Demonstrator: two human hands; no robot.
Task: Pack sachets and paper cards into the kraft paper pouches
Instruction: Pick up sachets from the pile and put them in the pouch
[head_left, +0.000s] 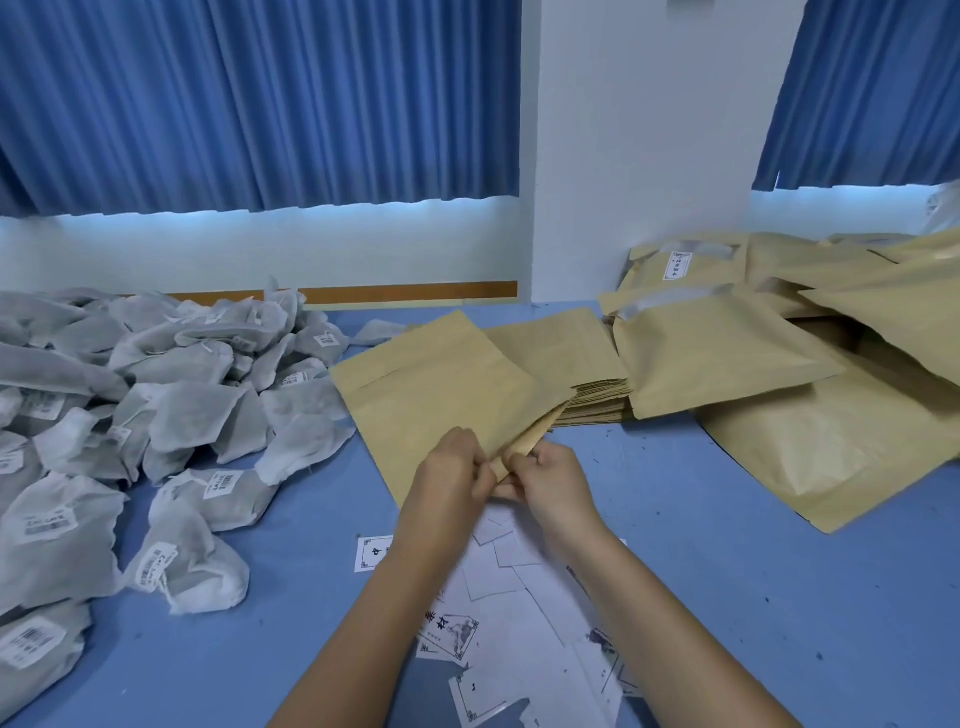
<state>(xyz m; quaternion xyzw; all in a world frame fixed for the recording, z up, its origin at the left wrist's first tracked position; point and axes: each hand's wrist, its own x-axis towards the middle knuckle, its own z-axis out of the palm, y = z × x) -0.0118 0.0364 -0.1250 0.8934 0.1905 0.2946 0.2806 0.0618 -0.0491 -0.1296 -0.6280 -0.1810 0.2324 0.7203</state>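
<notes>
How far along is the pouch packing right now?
Done: bulging kraft pouches piled at right. In hand: both hands, left hand and right hand, pull open an empty pouch. Left: a big sachet heap, loose cards and a flat pouch stack.

Sachets (130, 415) heap left, pouch stack (587, 374) and filled pouches (779, 364) right, cards (519, 623) nearest, on the table (753, 597).

Only 1 view, from the head of the person, looking forward and down along both forearms at a blue table (727, 545). It sits close over the near edge and faces blue curtains (249, 98) and a white wall (639, 145).
</notes>
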